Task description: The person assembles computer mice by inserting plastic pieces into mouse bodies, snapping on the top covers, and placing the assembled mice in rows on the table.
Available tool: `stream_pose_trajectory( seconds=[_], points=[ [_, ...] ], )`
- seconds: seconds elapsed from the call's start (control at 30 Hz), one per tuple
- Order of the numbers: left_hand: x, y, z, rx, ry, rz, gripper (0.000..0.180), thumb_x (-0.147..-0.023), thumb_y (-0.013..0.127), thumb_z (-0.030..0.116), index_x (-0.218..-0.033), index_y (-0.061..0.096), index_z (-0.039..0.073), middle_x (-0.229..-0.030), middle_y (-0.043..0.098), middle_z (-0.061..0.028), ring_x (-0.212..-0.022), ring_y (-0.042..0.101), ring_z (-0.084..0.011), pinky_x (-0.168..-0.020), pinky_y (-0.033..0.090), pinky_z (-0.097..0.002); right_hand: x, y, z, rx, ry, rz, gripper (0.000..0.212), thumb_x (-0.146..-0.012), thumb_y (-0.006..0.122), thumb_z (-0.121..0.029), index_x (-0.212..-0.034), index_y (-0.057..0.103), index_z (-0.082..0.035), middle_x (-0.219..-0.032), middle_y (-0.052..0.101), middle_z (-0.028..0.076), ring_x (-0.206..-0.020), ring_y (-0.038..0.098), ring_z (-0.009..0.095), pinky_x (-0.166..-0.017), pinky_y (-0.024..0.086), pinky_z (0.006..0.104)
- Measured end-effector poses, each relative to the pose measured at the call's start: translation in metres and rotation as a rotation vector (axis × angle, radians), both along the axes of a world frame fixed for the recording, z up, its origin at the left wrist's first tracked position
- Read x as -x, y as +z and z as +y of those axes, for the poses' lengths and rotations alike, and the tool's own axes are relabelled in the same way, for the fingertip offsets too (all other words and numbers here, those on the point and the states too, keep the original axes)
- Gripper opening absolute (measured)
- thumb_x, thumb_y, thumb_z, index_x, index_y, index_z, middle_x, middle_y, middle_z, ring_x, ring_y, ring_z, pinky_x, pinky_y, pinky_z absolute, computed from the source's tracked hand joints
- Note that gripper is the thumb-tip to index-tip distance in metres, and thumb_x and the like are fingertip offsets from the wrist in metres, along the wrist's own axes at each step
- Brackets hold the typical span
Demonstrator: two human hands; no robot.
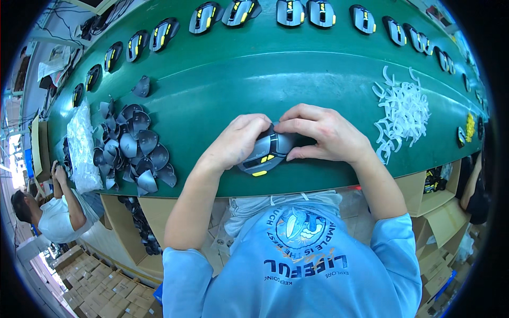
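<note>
A grey and black computer mouse (272,146) with yellow accents is held just above or on the green table, in front of my body. My left hand (237,139) wraps its left side, with the fingertips at its far end. My right hand (323,133) grips it from the right, fingers on the far end and thumb on the near right side. The underside of the mouse is hidden. To the left of my left hand lies a heap of dark grey curved shell pieces (128,145). Right of my right hand is a pile of translucent white curved strips (403,108).
Similar mice (291,12) stand in a long row along the far side of the green table (238,79). A clear plastic bag (82,146) lies at the left. Small yellow parts (470,127) sit far right. Cardboard boxes (437,212) stand below the edge. Another person (63,214) works at left.
</note>
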State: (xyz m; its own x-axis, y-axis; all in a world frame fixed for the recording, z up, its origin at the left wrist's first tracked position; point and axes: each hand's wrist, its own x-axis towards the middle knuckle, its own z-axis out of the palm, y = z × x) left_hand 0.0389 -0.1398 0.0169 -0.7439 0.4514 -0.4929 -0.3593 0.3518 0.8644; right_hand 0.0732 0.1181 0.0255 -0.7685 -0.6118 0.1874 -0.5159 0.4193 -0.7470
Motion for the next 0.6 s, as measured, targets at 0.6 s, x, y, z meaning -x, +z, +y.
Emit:
stream_pose_trajectory(
  seconds=[0.6],
  points=[
    [-0.064,-0.016,-0.031,0.461,-0.130,1.192,0.075,-0.068,0.097,0.046,-0.126,0.070,0.005,-0.124,0.066,-0.0085,-0.110,0.052,-0.0341,-0.100,0.041,-0.0472,0.060,0.021,-0.031,0.517,-0.331,-0.099,0.046,-0.106,0.064,-0.026,-0.146,0.062,-0.002,-0.137,0.068,0.016,-0.121,0.063,0.031,-0.107,0.049,0.0446]
  ],
)
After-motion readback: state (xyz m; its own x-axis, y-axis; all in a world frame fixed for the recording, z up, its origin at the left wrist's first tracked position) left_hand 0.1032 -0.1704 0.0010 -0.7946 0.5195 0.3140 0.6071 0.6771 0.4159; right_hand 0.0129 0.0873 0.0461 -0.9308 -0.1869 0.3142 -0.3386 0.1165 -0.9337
